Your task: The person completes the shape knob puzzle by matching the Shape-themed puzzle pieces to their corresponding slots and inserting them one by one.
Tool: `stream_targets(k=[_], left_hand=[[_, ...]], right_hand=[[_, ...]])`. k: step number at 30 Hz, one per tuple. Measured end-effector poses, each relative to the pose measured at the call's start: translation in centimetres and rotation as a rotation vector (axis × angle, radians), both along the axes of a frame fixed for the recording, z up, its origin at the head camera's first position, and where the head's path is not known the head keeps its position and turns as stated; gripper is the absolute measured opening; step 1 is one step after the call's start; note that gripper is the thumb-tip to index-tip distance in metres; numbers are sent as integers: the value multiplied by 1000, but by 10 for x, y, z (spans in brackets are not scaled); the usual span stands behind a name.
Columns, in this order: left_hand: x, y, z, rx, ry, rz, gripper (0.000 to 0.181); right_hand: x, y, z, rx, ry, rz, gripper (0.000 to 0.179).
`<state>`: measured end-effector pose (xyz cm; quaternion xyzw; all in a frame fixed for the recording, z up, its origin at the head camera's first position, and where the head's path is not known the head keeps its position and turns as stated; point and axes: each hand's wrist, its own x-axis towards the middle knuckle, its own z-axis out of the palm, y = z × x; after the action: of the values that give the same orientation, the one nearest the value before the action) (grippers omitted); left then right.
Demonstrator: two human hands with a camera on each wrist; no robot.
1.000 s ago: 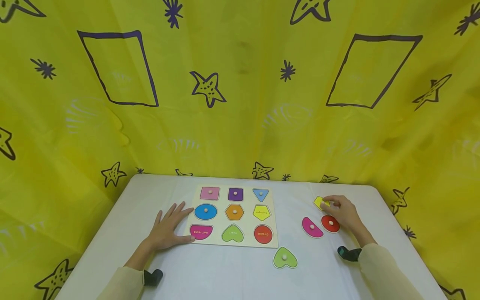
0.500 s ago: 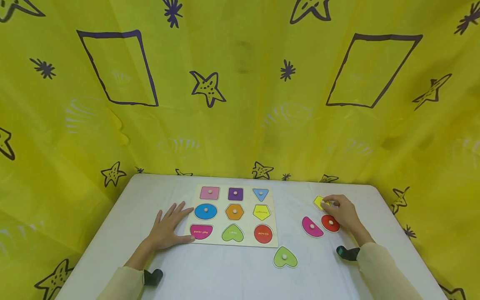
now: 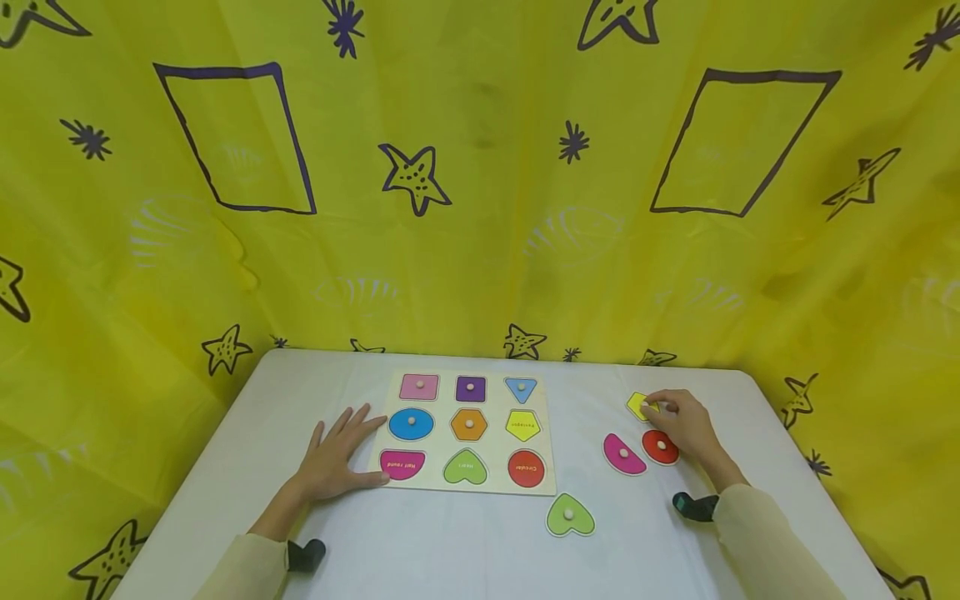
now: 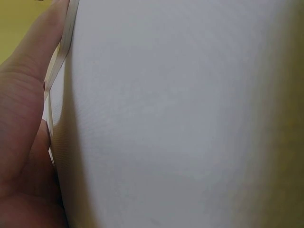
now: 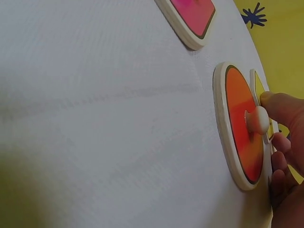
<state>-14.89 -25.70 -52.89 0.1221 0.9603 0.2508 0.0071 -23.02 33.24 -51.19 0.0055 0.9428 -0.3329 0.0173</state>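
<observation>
A pale puzzle board (image 3: pixel 550 462) lies on the table, with my left hand (image 3: pixel 333 462) spread at its left side, fingertips and thumb touching the edge. The thumb and board edge also show in the left wrist view. At the right, my right hand (image 3: pixel 686 423) pinches the knob of a yellow pentagon piece (image 3: pixel 636 403), which lies on the table. Just below that hand is a red circle piece (image 3: pixel 660 447), its knob plain in the right wrist view. Beside it lies a magenta half-round piece (image 3: pixel 622 457). A green heart piece (image 3: pixel 570 527) rests near the board's lower right corner.
Knobbed pieces fill several board places, among them a blue oval (image 3: pixel 405 430) and an orange hexagon (image 3: pixel 463 432). The pentagon, half-round, heart and circle places show printed words. A yellow patterned curtain (image 3: pixel 480 275) hangs behind the white table (image 3: pixel 450 550).
</observation>
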Motion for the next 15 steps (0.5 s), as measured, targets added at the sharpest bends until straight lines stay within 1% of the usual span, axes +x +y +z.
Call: stream_targets(k=[5, 8, 11, 15], left_hand=[[1, 2, 6, -20, -26, 8, 98], [1, 2, 7, -15, -44, 11, 98], [1, 2, 6, -11, -35, 10, 98], [1, 2, 5, -13, -13, 2, 98]], right_hand=[[0, -1, 0, -5, 14, -9, 34], [-1, -3, -1, -1, 24, -11, 32], [-1, -3, 0, 12, 46, -4, 30], [0, -5, 4, 30, 99, 22, 25]])
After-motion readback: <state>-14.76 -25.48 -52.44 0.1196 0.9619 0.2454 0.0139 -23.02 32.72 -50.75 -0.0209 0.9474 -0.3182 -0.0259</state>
